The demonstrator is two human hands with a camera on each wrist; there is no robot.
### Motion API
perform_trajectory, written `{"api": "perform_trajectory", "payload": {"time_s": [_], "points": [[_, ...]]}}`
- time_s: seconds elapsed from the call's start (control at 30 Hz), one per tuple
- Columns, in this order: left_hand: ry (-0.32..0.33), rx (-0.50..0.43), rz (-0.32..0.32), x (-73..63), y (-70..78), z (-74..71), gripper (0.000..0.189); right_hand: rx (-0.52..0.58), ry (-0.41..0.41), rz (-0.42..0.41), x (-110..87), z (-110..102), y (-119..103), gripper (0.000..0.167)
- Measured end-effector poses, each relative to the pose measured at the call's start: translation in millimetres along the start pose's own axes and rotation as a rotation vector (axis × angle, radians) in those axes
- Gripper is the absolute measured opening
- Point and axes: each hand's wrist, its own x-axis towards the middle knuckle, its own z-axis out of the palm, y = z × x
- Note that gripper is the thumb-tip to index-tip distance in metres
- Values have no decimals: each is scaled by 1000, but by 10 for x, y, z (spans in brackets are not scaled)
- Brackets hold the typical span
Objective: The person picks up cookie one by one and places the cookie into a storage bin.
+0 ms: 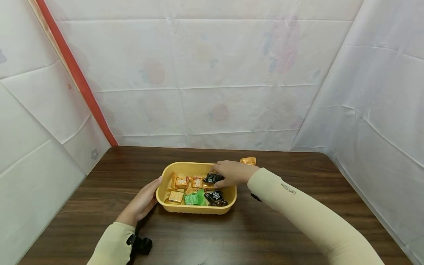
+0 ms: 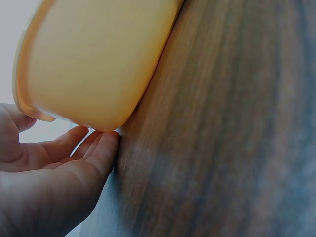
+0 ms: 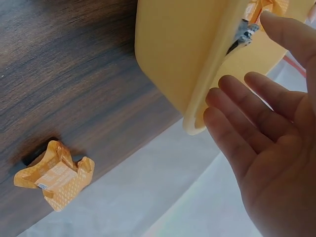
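A yellow plastic basket point(image 1: 195, 209) sits on the table with several wrapped snacks inside. My left hand point(image 1: 145, 198) touches the basket's left end; in the left wrist view its fingertips point(image 2: 106, 143) rest against the outer wall, low by the table, with the thumb near the rim. My right hand point(image 1: 234, 172) reaches over the right rim, fingers loosely extended, right above a black-wrapped snack point(image 1: 213, 178). In the right wrist view the palm and fingers point(image 3: 247, 94) show nothing held. Orange packets point(image 1: 181, 182), a green packet point(image 1: 191, 199) and another black packet point(image 1: 216, 196) lie around.
One orange-wrapped snack point(image 3: 58, 177) lies on the dark wooden table point(image 1: 265, 235) behind the right wrist, outside the basket. White patterned sheets point(image 1: 205, 73) hang at the back and both sides, with a red strip point(image 1: 79, 77) at the left corner.
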Motion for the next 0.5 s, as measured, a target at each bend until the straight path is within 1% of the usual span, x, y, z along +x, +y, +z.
{"api": "perform_trajectory", "payload": {"time_s": [0.23, 0.5], "points": [[8, -2, -2, 0, -12, 2, 74, 8, 16, -54, -106, 6, -24, 58], [-1, 12, 3, 5, -8, 0, 77, -34, 55, -67, -196, 41, -7, 56]]}}
